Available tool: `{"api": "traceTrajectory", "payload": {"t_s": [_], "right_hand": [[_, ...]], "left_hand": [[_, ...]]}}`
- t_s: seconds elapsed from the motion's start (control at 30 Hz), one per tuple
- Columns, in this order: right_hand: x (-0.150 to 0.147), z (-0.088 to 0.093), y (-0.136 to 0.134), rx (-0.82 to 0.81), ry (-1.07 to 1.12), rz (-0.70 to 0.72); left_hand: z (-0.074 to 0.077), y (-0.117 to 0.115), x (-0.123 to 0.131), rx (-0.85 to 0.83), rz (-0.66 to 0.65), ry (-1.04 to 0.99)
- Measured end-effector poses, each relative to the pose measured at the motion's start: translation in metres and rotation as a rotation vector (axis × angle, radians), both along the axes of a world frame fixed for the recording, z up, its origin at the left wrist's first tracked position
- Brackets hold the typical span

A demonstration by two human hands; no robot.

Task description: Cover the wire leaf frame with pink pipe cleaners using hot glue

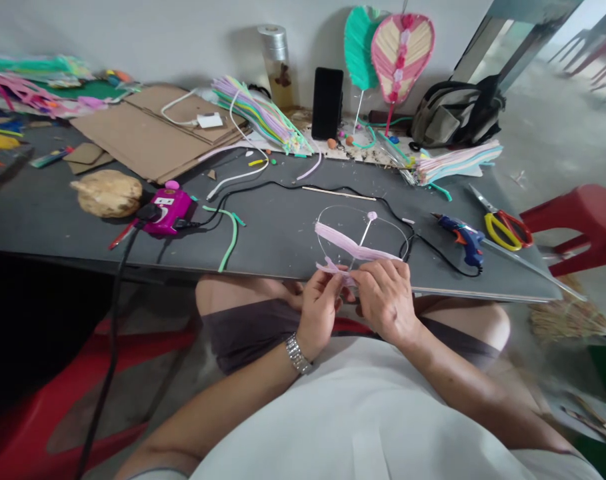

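A thin wire hoop [327,212] lies at the table's front edge, with a straight white stem [367,232] inside it ending in a small pink knob. A bent band of pale pink pipe cleaners [337,237] crosses the hoop. My left hand [323,303], below a metal watch, is closed in a pinch on short pink pipe cleaners [329,267] near the hoop's lower side. Beside it, my right hand [385,297] curls over the lower right of the hoop, fingers closed at the pink pipe cleaners. Its fingertips are partly hidden.
Right of the hoop lie a blue glue gun [460,237] and scissors [507,227]. A black cord loops behind the hoop. To the left are a purple power socket [169,208] and cardboard [157,127]. Pipe cleaner bundles [260,113], a phone [327,103] and two leaf-shaped fans [403,57] stand farther back.
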State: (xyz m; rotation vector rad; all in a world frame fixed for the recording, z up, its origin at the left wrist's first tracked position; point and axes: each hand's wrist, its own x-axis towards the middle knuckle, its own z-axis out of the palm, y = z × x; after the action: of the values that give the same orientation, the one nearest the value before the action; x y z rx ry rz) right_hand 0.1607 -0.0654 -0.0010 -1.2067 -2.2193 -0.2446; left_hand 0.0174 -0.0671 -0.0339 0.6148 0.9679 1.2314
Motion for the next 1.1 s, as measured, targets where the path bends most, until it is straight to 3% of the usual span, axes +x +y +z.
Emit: {"api": "traceTrajectory", "payload": {"t_s": [0.17,0.43,0.57,0.83,1.1], "right_hand": [[-0.002,-0.003,0.000,0.011,0.039,-0.009],[-0.003,-0.002,0.004,-0.051,-0.001,0.048],[-0.002,0.002,0.003,-0.075,-0.002,0.095],[0.005,-0.001,-0.007,-0.059,-0.027,-0.029],[0.001,-0.005,-0.004,-0.073,0.023,0.006]], "left_hand": [[0.002,0.000,0.001,0.038,-0.003,0.013],[-0.010,0.000,0.001,0.027,0.007,0.000],[-0.006,0.000,0.000,0.015,0.020,0.004],[0.002,0.001,-0.001,-0.030,0.014,0.047],[-0.002,0.001,-0.002,-0.008,0.038,0.047]]}}
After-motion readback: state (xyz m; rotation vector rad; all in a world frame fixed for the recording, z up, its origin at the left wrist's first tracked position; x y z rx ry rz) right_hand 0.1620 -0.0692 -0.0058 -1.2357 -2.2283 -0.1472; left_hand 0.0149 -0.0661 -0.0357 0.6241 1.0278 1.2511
